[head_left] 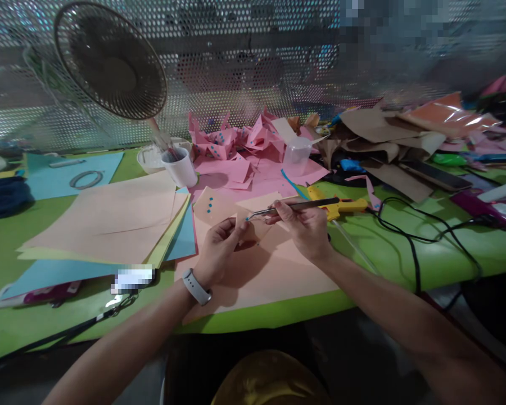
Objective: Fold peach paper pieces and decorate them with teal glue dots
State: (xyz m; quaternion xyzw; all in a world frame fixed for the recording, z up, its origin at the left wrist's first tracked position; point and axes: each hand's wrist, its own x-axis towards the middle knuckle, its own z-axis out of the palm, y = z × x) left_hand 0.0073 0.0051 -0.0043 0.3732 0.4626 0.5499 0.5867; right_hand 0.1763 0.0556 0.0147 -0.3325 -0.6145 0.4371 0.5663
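The left hand [217, 247], wearing a grey wristband, is pinching a small peach paper piece [247, 229] between its fingertips, holding it just above a large peach sheet [274, 275] lying on the green table [405, 253]. The right hand [306, 225] is gripping metal tweezers [295, 207], their tip touching the piece's upper edge. A yellow glue gun [341, 207] is lying just beyond the right hand, and pink folded papers [240, 152] are piling up behind, beside a white cup [180, 166].

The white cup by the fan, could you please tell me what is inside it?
The white cup tilts away from the camera; only a dark, thin shape shows at its rim. Its inside is hidden by its own wall.
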